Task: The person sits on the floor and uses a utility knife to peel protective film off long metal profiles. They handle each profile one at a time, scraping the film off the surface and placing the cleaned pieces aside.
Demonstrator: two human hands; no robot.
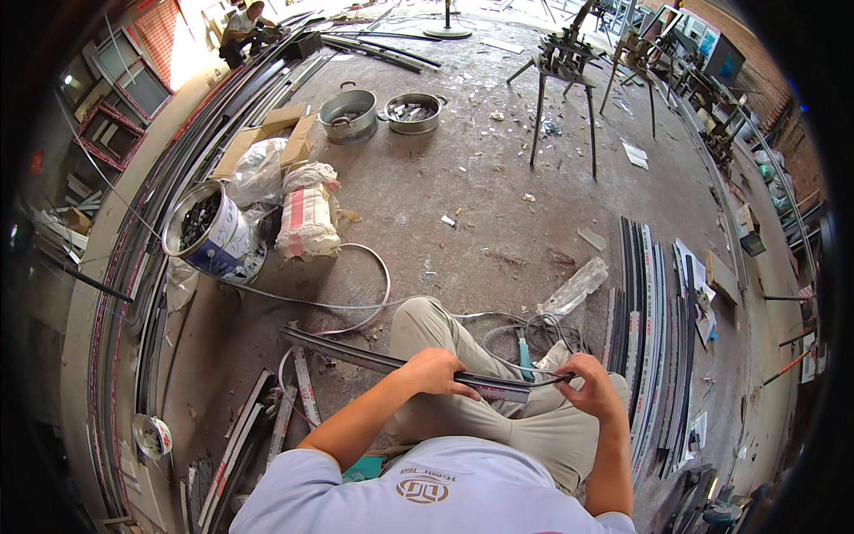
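A long dark frame profile (356,353) lies slantwise across my lap, its far end reaching out to the left over the floor. My left hand (433,372) is wrapped round it close to its right end. From that end a thin black strip (547,382) runs to my right hand (583,384), whose fingertips pinch it above my right knee. Whether the strip sits in a groove of the profile is too small to tell. A grey cable or strip loops behind my hands, and a teal-handled tool (525,351) is just beyond the profile.
More long profiles (640,311) lie in a row at my right. On the left stand a bucket (209,231) of dark pieces and a wrapped bundle (309,218). Two metal pots (350,114) are farther off, near a machine stand (565,67). Another person (242,34) sits at the far left.
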